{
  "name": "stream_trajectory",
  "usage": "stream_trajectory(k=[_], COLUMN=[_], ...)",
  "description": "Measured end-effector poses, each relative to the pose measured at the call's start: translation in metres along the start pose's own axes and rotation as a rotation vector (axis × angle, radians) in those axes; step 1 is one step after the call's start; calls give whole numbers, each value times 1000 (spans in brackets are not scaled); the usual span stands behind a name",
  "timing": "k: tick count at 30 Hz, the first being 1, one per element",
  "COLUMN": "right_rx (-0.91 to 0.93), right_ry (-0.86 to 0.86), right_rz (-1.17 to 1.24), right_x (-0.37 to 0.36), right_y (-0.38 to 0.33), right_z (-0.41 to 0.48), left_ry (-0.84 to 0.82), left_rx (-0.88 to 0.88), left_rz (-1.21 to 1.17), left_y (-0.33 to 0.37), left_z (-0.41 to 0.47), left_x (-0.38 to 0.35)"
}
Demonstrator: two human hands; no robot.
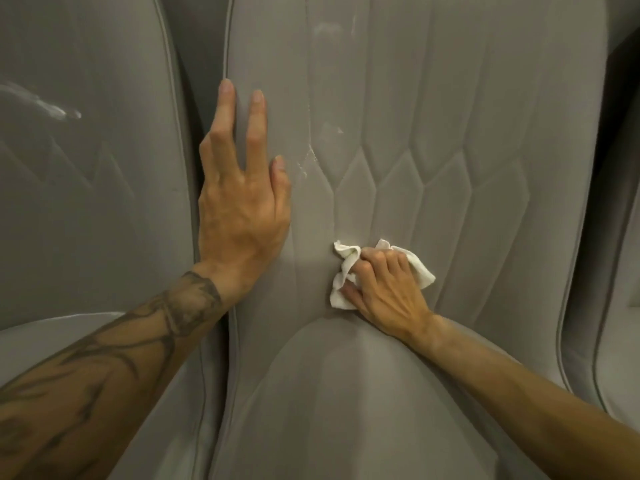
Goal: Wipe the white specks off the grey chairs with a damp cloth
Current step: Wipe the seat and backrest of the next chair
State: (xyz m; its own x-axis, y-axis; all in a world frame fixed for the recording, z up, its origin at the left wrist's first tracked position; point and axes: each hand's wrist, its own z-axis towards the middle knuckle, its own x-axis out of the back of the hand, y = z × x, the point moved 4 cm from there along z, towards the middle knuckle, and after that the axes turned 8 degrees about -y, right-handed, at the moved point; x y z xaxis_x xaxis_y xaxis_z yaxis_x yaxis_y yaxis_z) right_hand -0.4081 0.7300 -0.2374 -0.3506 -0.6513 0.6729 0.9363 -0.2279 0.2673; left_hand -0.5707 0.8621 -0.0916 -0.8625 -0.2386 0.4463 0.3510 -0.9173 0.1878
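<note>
A grey quilted chair (pixel 450 116) fills the middle of the view, its backrest stitched in long hexagon panels. White specks (pixel 306 161) run along a seam just right of my left thumb, and fainter white smears (pixel 327 29) sit higher up. My left hand (pixel 242 195) lies flat against the backrest's left edge with straight fingers. My right hand (pixel 384 289) grips a crumpled white cloth (pixel 344 271) and presses it on the backrest just above the seat cushion, below the specks.
A second grey chair (pixel 86 185) stands close on the left, with a white streak (pixel 52 105) on its backrest. Part of a third grey chair (pixel 620 237) shows at the right edge. The seat cushion (pixel 329 410) bulges toward me at the bottom.
</note>
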Motion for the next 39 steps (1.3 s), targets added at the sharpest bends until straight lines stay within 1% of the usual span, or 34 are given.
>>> stream_trajectory(k=[4, 6, 8, 10, 11, 12, 13, 14, 16, 17, 18, 19, 22, 23, 24, 25, 26, 28, 30, 32, 35, 36, 37, 38, 39], right_rx=[138, 100, -36, -250, -348, -401, -389, -312, -95, -45, -48, -106, -411, -488, -525, -521, -473, -317, -220, -245, -428, -490, -512, -470, -377], right_ry=[-14, 11, 121, 256, 314, 337, 312, 253, 119, 74, 79, 130, 357, 419, 460, 462, 418, 286, 217, 255, 409, 418, 399, 365, 312], right_rz=[-81, -62, -48, -75, -72, -60, -40, -14, 11, 7, -12, -50, -164, -172, -164, -138, -103, -29, -28, -81, -77, -70, -66, -63, -53], right_x=[5, 21, 41, 58, 62, 61, 56, 48, 41, 45, 52, 63, 102, 114, 119, 118, 111, 98, 97, 113, 142, 145, 143, 138, 133], right_y=[-2, 13, 33, 49, 50, 46, 37, 23, 0, 1, 10, 22, 65, 70, 67, 60, 50, 23, 20, 36, 60, 59, 54, 46, 35], right_z=[2, 23, 62, 97, 107, 108, 104, 94, 75, 74, 82, 98, 169, 187, 196, 198, 193, 171, 163, 190, 249, 258, 261, 256, 247], left_ry=[2, 7, 12, 1, 0, -3, -8, -16, -23, -28, -34, -38, -33, -30, -27, -24, -21, -19, -24, -27, -21, -23, -23, -22, -23], left_rx=[3, 7, 5, 5, 9, 14, 17, 16, 16, 21, 27, 29, 15, 13, 12, 9, 5, -3, 0, 0, -9, -5, -3, -2, -5], left_rz=[5, 4, 5, 1, 3, 5, 6, 8, 19, 21, 20, 14, -8, -9, -10, -10, -8, 0, -14, -18, -9, -10, -6, 0, -1], left_y=[0, 1, 1, 2, 2, 1, 1, 1, 1, 1, 1, 1, -1, -1, -1, -1, 0, -1, -2, -2, -4, -4, -4, -5, -5], left_z=[-1, -1, -1, -1, -1, -1, -1, -1, -1, -1, -1, -1, -2, -2, -2, -2, -2, -3, -4, -4, -4, -4, -4, -5, -5], left_x=[0, 1, 2, 1, 1, 1, 1, 1, 1, 1, 0, 0, -1, -1, -1, -1, -1, -2, -3, -4, -6, -5, -5, -5, -5])
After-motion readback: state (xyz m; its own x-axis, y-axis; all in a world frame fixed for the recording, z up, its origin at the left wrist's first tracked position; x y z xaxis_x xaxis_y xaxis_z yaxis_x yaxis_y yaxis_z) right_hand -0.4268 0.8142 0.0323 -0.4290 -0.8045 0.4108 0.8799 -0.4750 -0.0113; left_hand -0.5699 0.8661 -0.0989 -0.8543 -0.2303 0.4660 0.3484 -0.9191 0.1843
